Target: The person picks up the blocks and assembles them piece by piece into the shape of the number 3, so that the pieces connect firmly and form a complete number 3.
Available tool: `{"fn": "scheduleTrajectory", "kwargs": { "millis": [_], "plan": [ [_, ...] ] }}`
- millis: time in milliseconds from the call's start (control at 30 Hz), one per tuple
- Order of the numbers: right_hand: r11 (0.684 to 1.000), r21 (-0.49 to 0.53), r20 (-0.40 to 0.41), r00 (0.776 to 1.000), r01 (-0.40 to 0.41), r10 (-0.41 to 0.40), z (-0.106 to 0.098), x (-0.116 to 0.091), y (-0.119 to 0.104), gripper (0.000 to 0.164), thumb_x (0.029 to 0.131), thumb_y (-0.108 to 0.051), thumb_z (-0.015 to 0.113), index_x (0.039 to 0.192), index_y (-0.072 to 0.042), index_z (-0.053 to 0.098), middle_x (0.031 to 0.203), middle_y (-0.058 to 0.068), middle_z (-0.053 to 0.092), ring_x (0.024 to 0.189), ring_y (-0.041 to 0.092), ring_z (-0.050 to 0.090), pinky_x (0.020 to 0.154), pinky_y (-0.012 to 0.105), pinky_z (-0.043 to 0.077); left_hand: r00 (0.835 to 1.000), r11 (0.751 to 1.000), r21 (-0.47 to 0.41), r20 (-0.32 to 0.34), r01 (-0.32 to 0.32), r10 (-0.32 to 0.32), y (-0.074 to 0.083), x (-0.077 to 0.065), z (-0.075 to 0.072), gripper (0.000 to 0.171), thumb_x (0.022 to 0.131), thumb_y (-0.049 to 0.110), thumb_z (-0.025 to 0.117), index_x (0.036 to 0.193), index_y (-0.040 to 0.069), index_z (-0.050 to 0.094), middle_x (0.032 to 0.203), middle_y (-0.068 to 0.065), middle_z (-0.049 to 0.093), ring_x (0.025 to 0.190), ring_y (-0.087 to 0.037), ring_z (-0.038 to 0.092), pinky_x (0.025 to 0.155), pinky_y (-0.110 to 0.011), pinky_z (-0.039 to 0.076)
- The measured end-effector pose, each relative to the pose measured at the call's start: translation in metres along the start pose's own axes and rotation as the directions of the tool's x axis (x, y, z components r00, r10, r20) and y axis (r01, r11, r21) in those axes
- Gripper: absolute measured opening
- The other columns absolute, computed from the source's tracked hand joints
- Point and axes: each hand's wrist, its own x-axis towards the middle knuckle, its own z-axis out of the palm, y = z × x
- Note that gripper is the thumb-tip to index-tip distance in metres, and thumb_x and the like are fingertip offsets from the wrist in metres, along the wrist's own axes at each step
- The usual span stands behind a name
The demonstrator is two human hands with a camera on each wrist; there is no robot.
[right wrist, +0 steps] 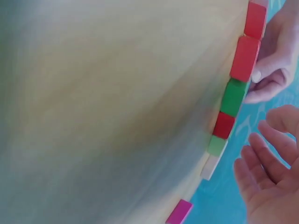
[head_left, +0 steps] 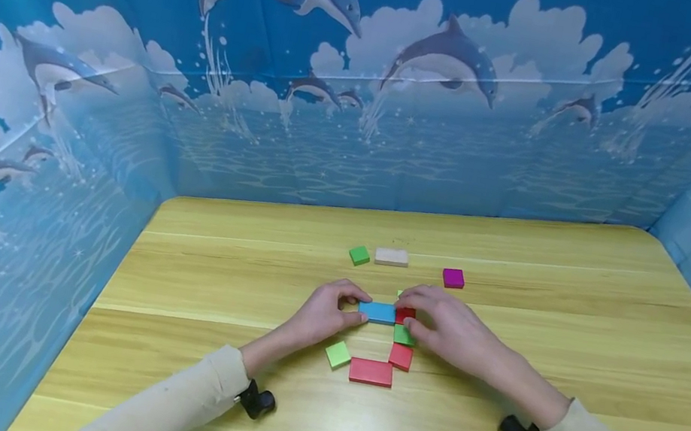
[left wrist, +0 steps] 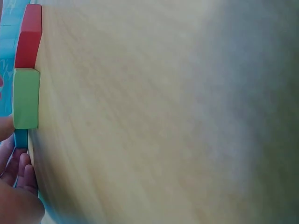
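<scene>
My left hand point(head_left: 325, 311) pinches the left end of a flat blue block point(head_left: 378, 313), thumb at the near edge and fingers at the far edge. In the left wrist view the blue block point(left wrist: 21, 138) shows between thumb and fingers. Just over the column at its right end is my right hand point(head_left: 447, 324), fingers loosely spread. The right wrist view shows this hand point(right wrist: 273, 163) apart from the blocks. Below it in the head view lie a dark red block point(head_left: 405, 316) and a green block point(head_left: 404, 335). A light green block point(right wrist: 217, 146) is mostly hidden in the head view.
Nearer the body lie a small red block point(head_left: 400, 357), a long red block point(head_left: 370, 373) and a tilted light green block point(head_left: 338, 355). Farther back are a green block point(head_left: 359, 255), a whitish block point(head_left: 391, 257) and a magenta block point(head_left: 454, 278). A dolphin-print curtain point(head_left: 326, 166) borders the wooden table point(head_left: 209, 254).
</scene>
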Motion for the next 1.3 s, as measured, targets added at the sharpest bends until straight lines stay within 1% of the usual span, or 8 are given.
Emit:
{"fn": "scheduleTrajectory", "kwargs": {
  "millis": [167, 333, 467, 567, 733, 967, 1167, 1300],
  "plan": [
    [0.999, -0.023, -0.028, 0.999, -0.031, 0.03, -0.01, 0.0, 0.005, 0.03, 0.093, -0.015, 0.069, 0.122, -0.01, 0.068, 0.128, 0.003, 0.06, 0.122, 0.028, 0.051, 0.098, 0.049, 0.045, 1.0, 1.0, 0.004, -0.005, -0.007, 0.007, -0.001, 0.0, 0.001, 0.022, 0.088, 0.012, 0.075, 0.11, 0.011, 0.073, 0.107, 0.003, 0.065, 0.095, -0.016, 0.056, 0.08, -0.029, 0.046],
    [0.996, -0.045, -0.025, 0.997, -0.071, 0.07, -0.021, 0.0, 0.012, 0.038, 0.093, -0.015, 0.07, 0.129, -0.008, 0.064, 0.133, 0.007, 0.058, 0.127, 0.032, 0.048, 0.1, 0.053, 0.042, 1.0, 1.0, -0.003, -0.005, 0.002, -0.002, -0.003, -0.002, 0.002, 0.022, 0.088, 0.014, 0.075, 0.11, 0.015, 0.074, 0.105, 0.007, 0.064, 0.094, -0.014, 0.055, 0.079, -0.029, 0.045],
    [0.996, -0.059, -0.019, 0.998, -0.064, 0.063, -0.029, 0.002, 0.019, 0.039, 0.093, -0.013, 0.069, 0.131, -0.006, 0.062, 0.134, 0.011, 0.057, 0.127, 0.033, 0.049, 0.101, 0.052, 0.042, 1.0, 1.0, -0.008, -0.011, 0.0, 0.0, -0.003, -0.002, 0.002, 0.022, 0.088, 0.015, 0.075, 0.11, 0.016, 0.073, 0.106, 0.007, 0.064, 0.095, -0.014, 0.055, 0.079, -0.029, 0.045],
    [0.996, -0.048, -0.019, 0.997, -0.07, 0.069, -0.033, 0.003, 0.026, 0.039, 0.094, -0.012, 0.068, 0.131, -0.004, 0.06, 0.135, 0.012, 0.056, 0.125, 0.033, 0.051, 0.1, 0.051, 0.043, 1.0, 1.0, -0.012, -0.01, -0.005, 0.005, -0.003, -0.002, 0.002, 0.022, 0.088, 0.015, 0.075, 0.11, 0.015, 0.073, 0.106, 0.007, 0.064, 0.096, -0.014, 0.055, 0.079, -0.028, 0.045],
    [0.996, -0.043, -0.007, 0.997, -0.078, 0.078, -0.041, 0.006, 0.038, 0.038, 0.094, -0.009, 0.066, 0.132, -0.002, 0.059, 0.134, 0.015, 0.057, 0.126, 0.036, 0.05, 0.1, 0.053, 0.042, 1.0, 1.0, -0.014, -0.007, -0.006, 0.006, -0.002, -0.002, 0.002, 0.022, 0.088, 0.016, 0.075, 0.11, 0.016, 0.074, 0.106, 0.008, 0.064, 0.096, -0.014, 0.055, 0.079, -0.029, 0.044],
    [0.995, -0.074, 0.017, 0.998, -0.06, 0.061, -0.045, 0.01, 0.056, 0.037, 0.093, -0.008, 0.068, 0.129, 0.0, 0.061, 0.129, 0.016, 0.06, 0.122, 0.038, 0.053, 0.097, 0.053, 0.045, 1.0, 1.0, -0.017, -0.004, -0.001, 0.001, -0.003, -0.003, 0.002, 0.022, 0.089, 0.016, 0.074, 0.111, 0.016, 0.073, 0.106, 0.008, 0.064, 0.095, -0.014, 0.054, 0.08, -0.029, 0.044],
    [0.992, -0.051, 0.041, 0.992, -0.114, 0.116, -0.047, 0.009, 0.063, 0.037, 0.093, -0.009, 0.068, 0.129, -0.001, 0.062, 0.128, 0.016, 0.06, 0.12, 0.037, 0.054, 0.095, 0.053, 0.046, 1.0, 1.0, -0.023, -0.005, -0.01, 0.01, -0.002, -0.004, 0.001, 0.022, 0.089, 0.016, 0.074, 0.111, 0.014, 0.073, 0.106, 0.006, 0.064, 0.095, -0.014, 0.055, 0.08, -0.029, 0.044],
    [0.989, -0.05, 0.046, 0.989, -0.136, 0.138, -0.048, 0.008, 0.066, 0.039, 0.092, -0.007, 0.068, 0.13, 0.0, 0.061, 0.129, 0.018, 0.059, 0.119, 0.039, 0.054, 0.093, 0.053, 0.047, 1.0, 1.0, -0.019, -0.002, -0.014, 0.014, -0.001, -0.004, 0.0, 0.022, 0.089, 0.016, 0.074, 0.111, 0.014, 0.073, 0.106, 0.005, 0.064, 0.095, -0.016, 0.054, 0.079, -0.029, 0.044]
  ]
}}
